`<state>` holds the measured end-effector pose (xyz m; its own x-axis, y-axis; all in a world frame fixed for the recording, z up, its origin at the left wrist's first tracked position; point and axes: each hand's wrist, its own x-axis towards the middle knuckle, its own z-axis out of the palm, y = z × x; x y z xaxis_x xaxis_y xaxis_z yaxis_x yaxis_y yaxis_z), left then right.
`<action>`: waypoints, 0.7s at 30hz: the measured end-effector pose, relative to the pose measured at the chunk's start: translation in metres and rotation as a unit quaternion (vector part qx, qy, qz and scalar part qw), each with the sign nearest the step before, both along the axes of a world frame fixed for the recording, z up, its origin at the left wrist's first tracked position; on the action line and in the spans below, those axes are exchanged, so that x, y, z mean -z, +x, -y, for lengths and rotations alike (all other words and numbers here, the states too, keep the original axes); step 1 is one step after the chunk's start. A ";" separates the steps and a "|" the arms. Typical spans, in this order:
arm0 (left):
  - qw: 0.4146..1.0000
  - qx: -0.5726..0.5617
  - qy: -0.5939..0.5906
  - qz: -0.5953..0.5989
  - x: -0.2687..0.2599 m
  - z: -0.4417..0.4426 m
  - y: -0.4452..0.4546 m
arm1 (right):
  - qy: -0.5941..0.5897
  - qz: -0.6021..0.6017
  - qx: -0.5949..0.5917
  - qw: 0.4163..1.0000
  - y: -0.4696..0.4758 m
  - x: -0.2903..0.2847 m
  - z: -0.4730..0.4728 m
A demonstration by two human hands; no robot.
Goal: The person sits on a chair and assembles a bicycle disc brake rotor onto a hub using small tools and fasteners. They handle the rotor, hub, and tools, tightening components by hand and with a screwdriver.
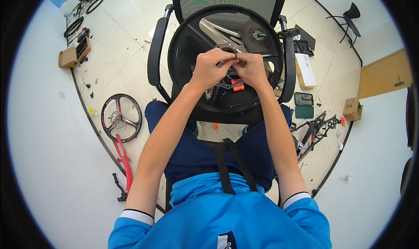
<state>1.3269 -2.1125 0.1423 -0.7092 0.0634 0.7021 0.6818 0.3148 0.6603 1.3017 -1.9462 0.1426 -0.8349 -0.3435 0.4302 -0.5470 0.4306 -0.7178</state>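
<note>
A black spoked bicycle wheel (172,68) lies flat on the seat of an office chair. Over its hub, my left hand (212,65) and my right hand (252,68) meet fingertip to fingertip, pinching a small dark part (236,53) between them; its exact kind cannot be told. Beneath the fingers a perforated brake disc (226,85) shows in part, the hub mostly hidden. An orange piece (238,85) sits just below the disc. Through the wheel's openings I see a silvery metal part (214,32) and a round dark disc with an axle (252,39).
The chair's armrests (154,50) flank the wheel. On the floor to the left lie another wheel (138,118) and a red fork (124,157). At the right are a green case (304,112), a white box (306,70), a bicycle frame (314,131) and a cardboard box (352,109).
</note>
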 end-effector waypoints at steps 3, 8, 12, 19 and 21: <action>0.999 -0.038 0.025 0.018 -0.001 -0.004 0.001 | -0.022 -0.001 0.024 0.999 -0.002 0.002 0.005; 0.997 -0.069 0.021 0.025 -0.004 -0.008 0.003 | 0.032 -0.067 0.049 0.996 -0.006 0.006 0.005; 0.994 -0.081 0.032 0.058 -0.007 -0.009 0.002 | 0.064 -0.052 0.042 0.996 -0.004 -0.002 0.006; 1.000 -0.001 -0.020 -0.018 0.000 -0.001 -0.001 | 0.080 -0.068 0.021 0.994 -0.012 0.003 0.005; 0.999 0.028 -0.016 -0.005 0.000 0.001 0.001 | 0.053 -0.065 0.003 0.997 -0.013 0.003 0.005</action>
